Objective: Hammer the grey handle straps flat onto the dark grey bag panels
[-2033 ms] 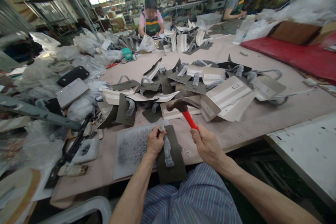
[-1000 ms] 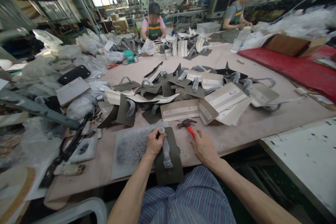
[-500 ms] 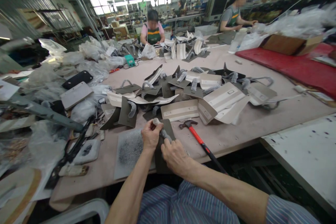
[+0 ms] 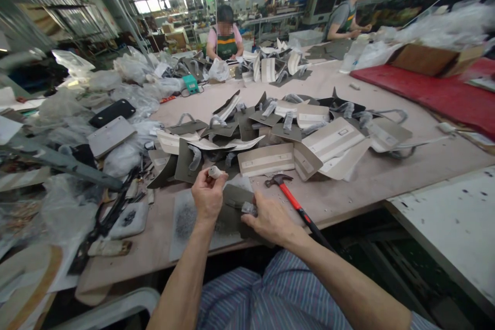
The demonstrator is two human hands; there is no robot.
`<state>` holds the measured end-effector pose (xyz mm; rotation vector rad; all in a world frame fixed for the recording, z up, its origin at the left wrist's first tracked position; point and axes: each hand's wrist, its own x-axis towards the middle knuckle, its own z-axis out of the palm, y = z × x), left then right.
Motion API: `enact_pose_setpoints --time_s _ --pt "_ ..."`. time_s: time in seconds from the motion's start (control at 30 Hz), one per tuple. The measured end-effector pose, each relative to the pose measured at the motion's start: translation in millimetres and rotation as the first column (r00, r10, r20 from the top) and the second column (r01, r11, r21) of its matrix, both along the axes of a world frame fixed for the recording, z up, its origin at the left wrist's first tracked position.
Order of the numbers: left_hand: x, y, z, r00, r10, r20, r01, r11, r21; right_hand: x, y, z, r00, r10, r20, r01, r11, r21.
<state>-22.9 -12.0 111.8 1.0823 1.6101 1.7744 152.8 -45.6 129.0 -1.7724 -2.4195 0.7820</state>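
My left hand (image 4: 207, 198) is closed around a short whitish cylinder (image 4: 215, 171), its kind unclear, held above the table's near edge. My right hand (image 4: 273, 219) has its fingers around the plastic-wrapped handle (image 4: 248, 209) of a dark grey-green panel (image 4: 231, 211). That panel lies tilted in front of me, partly over a pale slab (image 4: 181, 227) with dark speckles. Just right of it rests a claw hammer (image 4: 290, 195) with a red and black grip. Beyond my hands is a heap of similar panels (image 4: 266, 157), many with wrapped handles and pale strips.
Plastic bags (image 4: 135, 93) and loose panels crowd the left side, beside a grey metal bar (image 4: 62, 160). A white tabletop (image 4: 456, 216) stands at the right, with a red sheet (image 4: 421, 95) behind it. Two co-workers (image 4: 226, 41) work across the table.
My left hand has moved left, away from the panel, with the whitish cylinder. The panel has turned and tilted, and my right hand now grips its handle from the right.
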Motion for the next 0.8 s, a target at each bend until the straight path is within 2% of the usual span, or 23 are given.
enact_pose_setpoints --time_s 0.1,0.23,0.4,0.5,0.63,0.73,0.8 --pt "4 -12 -10.7 1.000 -0.005 0.025 0.006 0.999 -0.037 -1 -7 -13.1 0.995 -0.019 -0.095 0.015 0.999 -0.038" --pt "11 -14 -40.3 0.992 -0.090 0.090 0.099 0.990 -0.099 -12 -18 -31.3 0.996 -0.071 -0.046 0.070 0.997 -0.037" --pt "15 -11 -70.9 0.966 -0.197 0.168 0.222 0.965 -0.142 -22 -23 -37.5 0.979 -0.190 -0.068 0.186 0.981 -0.059" --pt "16 -9 -81.0 0.960 -0.231 0.158 0.256 0.953 -0.164 -24 -25 -39.9 0.969 -0.228 -0.099 0.222 0.973 -0.068" --pt "19 -5 -90.9 0.938 -0.309 0.154 0.335 0.924 -0.186 -22 -23 -44.9 0.963 -0.227 -0.146 0.208 0.969 -0.134" --pt "20 -3 -94.8 0.929 -0.322 0.183 0.354 0.917 -0.184 -15 -20 -49.6 0.934 -0.224 -0.277 0.175 0.966 -0.191" --pt "19 -3 -95.1 0.921 -0.336 0.199 0.372 0.910 -0.184 -5 -18 -54.4 0.887 -0.246 -0.391 0.182 0.964 -0.194"
